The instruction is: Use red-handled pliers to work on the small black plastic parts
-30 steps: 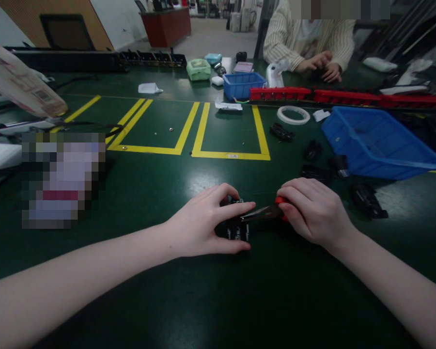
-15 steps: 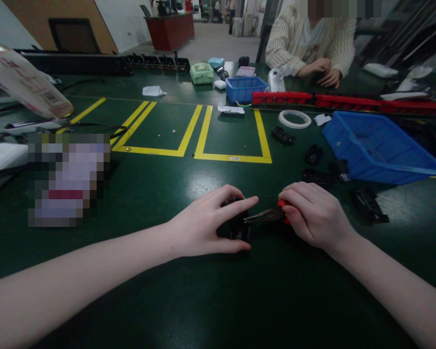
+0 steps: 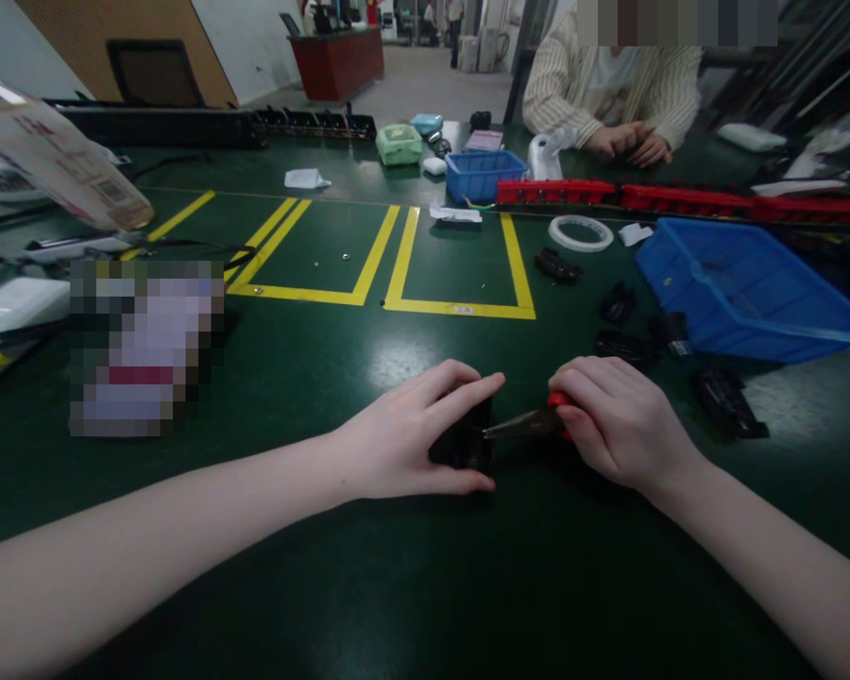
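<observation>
My left hand (image 3: 411, 434) grips a small black plastic part (image 3: 467, 444) on the green table (image 3: 368, 576), thumb below it and fingers curled over its top. My right hand (image 3: 620, 425) is closed around the red handles of a pair of needle-nose pliers (image 3: 524, 423). The metal jaws point left and touch the black part's right side. Most of the black part is hidden under my left fingers.
Several loose black parts (image 3: 627, 345) lie right of my hands beside a large blue bin (image 3: 743, 293). Yellow tape boxes (image 3: 397, 274), a tape roll (image 3: 581, 231), a small blue bin (image 3: 485, 175) and red rails (image 3: 680, 196) lie farther back. A person in a striped shirt (image 3: 616, 94) sits opposite.
My left hand has turned the black part, so its patterned face no longer shows. The pliers' tip stays against it. Both hands keep their places.
</observation>
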Tool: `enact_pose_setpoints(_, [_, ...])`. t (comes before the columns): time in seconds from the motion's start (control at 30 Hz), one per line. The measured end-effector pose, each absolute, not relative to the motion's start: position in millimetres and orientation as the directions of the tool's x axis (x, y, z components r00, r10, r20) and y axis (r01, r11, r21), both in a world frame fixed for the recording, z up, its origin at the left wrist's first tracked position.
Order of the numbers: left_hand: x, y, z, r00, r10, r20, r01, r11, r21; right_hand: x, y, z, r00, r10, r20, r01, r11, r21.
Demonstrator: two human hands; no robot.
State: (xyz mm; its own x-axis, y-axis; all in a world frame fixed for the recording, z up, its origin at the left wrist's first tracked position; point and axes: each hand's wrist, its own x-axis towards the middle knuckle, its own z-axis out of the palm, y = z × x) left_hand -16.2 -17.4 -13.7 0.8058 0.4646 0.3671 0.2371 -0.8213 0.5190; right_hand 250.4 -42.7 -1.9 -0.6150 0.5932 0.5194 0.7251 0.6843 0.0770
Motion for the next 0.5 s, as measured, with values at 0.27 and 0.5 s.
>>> enact_pose_setpoints(0.27, [-15.2, -18.4, -6.9, 0.811, 0.511, 0.284, 0.269, -0.757, 0.596, 251.9, -44.7, -1.9, -0.638, 0.559, 0.530, 0.709, 0.695, 0.120])
enact_pose_setpoints(0.5, [-14.5, -17.2, -0.1, 0.807, 0.534, 0.250, 0.286, -0.725, 0.626, 253.1, -45.4, -3.3, -0.592, 0.590, 0.549, 0.735, 0.674, 0.068])
